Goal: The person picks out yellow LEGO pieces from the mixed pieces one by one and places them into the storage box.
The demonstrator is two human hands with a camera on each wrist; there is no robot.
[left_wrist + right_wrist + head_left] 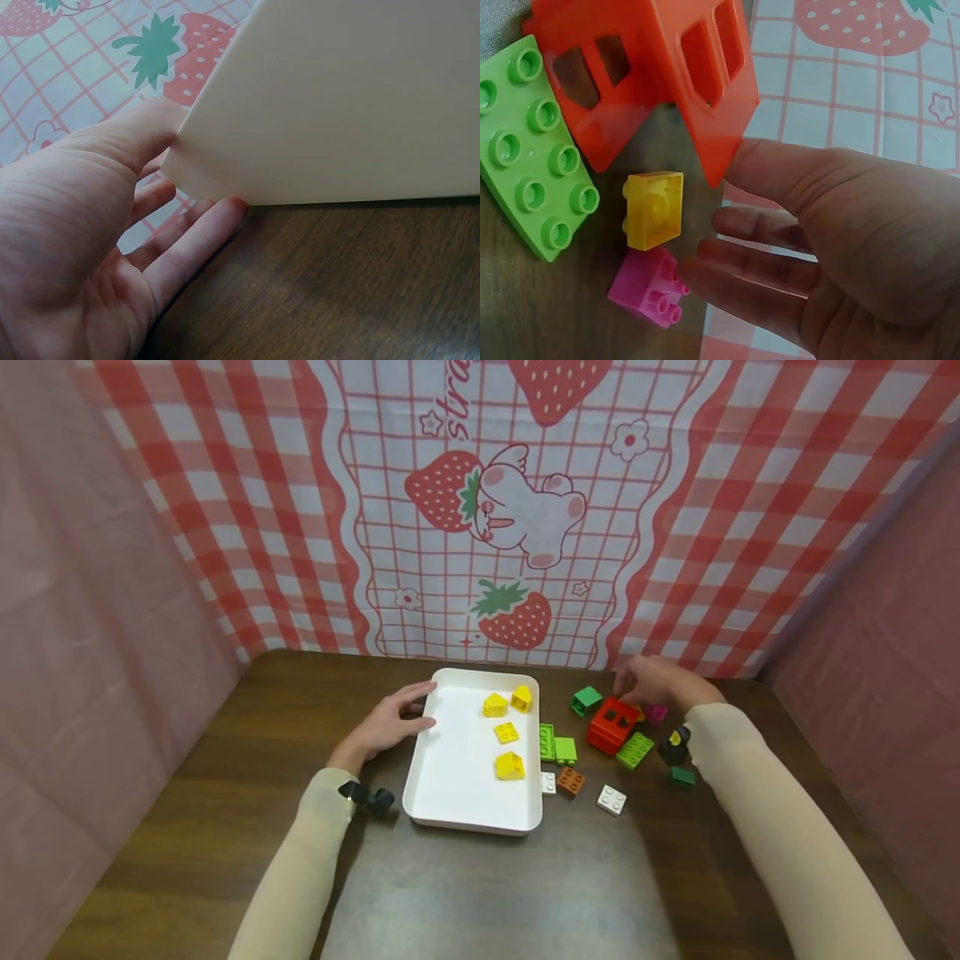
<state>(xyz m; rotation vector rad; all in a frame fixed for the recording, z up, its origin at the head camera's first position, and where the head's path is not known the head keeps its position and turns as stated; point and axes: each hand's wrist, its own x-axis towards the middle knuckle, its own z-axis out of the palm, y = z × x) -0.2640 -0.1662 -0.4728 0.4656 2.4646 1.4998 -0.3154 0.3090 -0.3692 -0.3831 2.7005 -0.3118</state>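
My left hand (pixel 386 724) rests against the left side of a white tray (pixel 472 820). In the left wrist view its fingertips touch the tray's wall (pixel 337 105). Inside the tray, toward its right side, lie several yellow bricks (pixel 510 766). My right hand (pixel 651 681) is over the loose bricks on the right, its fingers apart. The thumb touches or nearly touches a red window piece (pixel 720 97). A yellow brick (pixel 656 210) lies on its side near the fingers, and a pink brick (pixel 649 285) sits beside it.
Around the red piece lie a green brick (pixel 587 700), a light green plate (pixel 635 750), a brown brick (pixel 571 782), a white brick (pixel 611 800) and a dark green brick (pixel 681 777). Several pieces stand close to the tray's right wall. A checked strawberry cloth (pixel 525 527) hangs behind the table.
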